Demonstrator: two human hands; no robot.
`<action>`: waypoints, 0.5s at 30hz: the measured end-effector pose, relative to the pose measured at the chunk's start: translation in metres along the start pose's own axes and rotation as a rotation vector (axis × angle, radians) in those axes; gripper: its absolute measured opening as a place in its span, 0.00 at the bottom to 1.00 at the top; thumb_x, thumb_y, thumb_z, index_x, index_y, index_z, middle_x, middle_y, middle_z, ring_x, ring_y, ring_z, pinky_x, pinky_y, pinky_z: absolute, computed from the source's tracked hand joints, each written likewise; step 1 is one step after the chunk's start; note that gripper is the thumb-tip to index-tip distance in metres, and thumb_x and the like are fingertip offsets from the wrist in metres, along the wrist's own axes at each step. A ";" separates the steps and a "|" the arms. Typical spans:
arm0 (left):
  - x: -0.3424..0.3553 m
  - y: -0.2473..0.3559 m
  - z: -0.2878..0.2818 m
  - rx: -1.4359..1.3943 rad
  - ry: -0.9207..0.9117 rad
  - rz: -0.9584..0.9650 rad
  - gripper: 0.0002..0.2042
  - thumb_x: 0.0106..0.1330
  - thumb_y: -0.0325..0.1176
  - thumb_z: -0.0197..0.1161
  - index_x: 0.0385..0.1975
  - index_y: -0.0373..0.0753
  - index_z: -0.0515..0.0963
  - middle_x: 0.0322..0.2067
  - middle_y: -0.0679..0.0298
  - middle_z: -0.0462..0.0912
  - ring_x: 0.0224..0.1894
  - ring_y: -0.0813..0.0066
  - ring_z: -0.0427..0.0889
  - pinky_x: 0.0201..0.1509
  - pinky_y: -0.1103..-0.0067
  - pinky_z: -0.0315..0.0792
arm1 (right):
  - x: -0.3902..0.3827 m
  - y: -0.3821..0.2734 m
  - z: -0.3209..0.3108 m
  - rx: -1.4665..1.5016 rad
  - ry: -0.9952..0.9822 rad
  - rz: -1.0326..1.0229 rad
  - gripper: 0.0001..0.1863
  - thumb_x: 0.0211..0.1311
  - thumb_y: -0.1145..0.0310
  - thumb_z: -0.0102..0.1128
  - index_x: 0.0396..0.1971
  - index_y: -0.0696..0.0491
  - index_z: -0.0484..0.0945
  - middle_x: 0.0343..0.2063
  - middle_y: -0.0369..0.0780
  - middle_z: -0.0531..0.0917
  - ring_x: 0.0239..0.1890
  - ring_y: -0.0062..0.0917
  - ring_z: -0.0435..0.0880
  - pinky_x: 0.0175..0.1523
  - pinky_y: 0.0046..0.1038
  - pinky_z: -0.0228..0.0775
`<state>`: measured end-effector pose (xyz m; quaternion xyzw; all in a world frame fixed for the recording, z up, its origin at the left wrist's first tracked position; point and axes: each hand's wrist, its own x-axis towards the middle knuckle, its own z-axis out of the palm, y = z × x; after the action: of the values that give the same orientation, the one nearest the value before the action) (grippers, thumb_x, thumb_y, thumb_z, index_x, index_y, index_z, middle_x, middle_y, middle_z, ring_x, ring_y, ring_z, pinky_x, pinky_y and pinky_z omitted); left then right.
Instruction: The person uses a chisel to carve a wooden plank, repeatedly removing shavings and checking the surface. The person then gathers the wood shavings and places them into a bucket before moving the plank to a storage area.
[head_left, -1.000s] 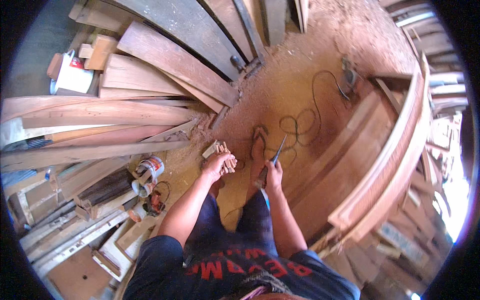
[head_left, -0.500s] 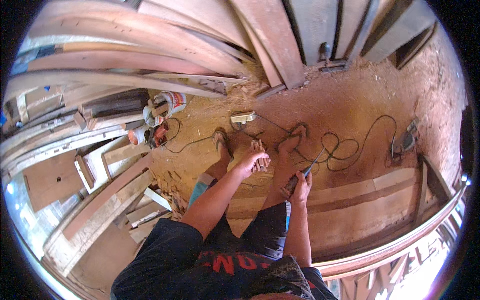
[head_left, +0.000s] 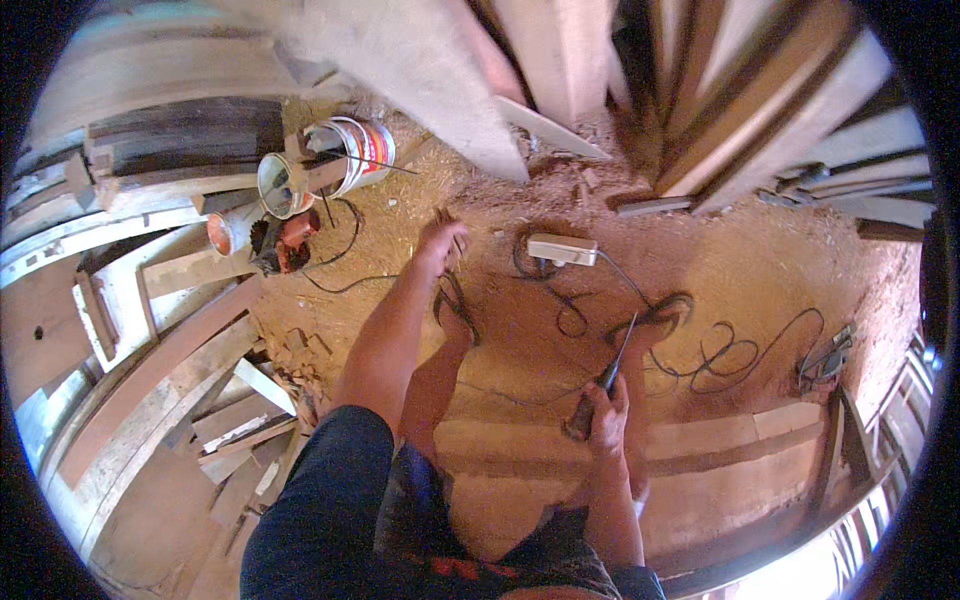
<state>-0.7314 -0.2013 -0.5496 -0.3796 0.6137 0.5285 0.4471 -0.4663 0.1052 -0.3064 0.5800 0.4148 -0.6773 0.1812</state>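
Observation:
My left hand (head_left: pixel 443 246) is stretched out ahead, above the sawdust floor near my left foot. Its fingers are smeared by motion, but they look closed on small wood pieces (head_left: pixel 441 215) that stick out past the hand. My right hand (head_left: pixel 607 415) is wrapped round a dark-handled tool (head_left: pixel 603 384) with a long thin pointed end, held in front of my right leg. The tool's exact kind is hard to make out.
A white power strip (head_left: pixel 562 249) and its cord lie on the floor. White buckets (head_left: pixel 362 158) stand at the left, near an orange-red tool (head_left: pixel 297 232). Boards (head_left: pixel 560 60) lean at the far side, offcuts (head_left: pixel 240 420) pile at the left, and a power tool (head_left: pixel 826 358) lies right.
My left hand has swung forward and left with the wood pieces, away from between my legs. My right hand still grips the tool. The whole view has shifted toward the left.

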 end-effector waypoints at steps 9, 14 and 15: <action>0.202 0.009 -0.065 0.250 0.169 0.359 0.20 0.61 0.44 0.71 0.47 0.37 0.80 0.42 0.61 0.85 0.44 0.69 0.83 0.48 0.70 0.77 | 0.024 0.054 0.045 -0.505 -0.037 0.022 0.09 0.59 0.72 0.62 0.37 0.54 0.72 0.24 0.35 0.76 0.24 0.20 0.76 0.30 0.24 0.71; 0.174 0.003 -0.072 0.187 0.264 0.387 0.42 0.49 0.48 0.80 0.60 0.28 0.69 0.57 0.51 0.80 0.58 0.55 0.79 0.61 0.67 0.74 | 0.025 0.024 0.091 -0.473 0.060 0.095 0.09 0.61 0.74 0.60 0.40 0.54 0.72 0.23 0.35 0.76 0.23 0.20 0.76 0.29 0.25 0.71; 0.160 -0.005 -0.077 0.233 0.274 0.423 0.43 0.50 0.49 0.79 0.61 0.28 0.68 0.58 0.49 0.79 0.60 0.52 0.78 0.63 0.66 0.72 | 0.037 0.040 0.087 -0.549 0.056 0.025 0.12 0.61 0.74 0.60 0.44 0.54 0.72 0.24 0.35 0.77 0.24 0.20 0.77 0.30 0.25 0.71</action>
<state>-0.7881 -0.2769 -0.6995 -0.2569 0.7907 0.4799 0.2803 -0.5028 0.0232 -0.3569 0.5328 0.5804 -0.5210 0.3284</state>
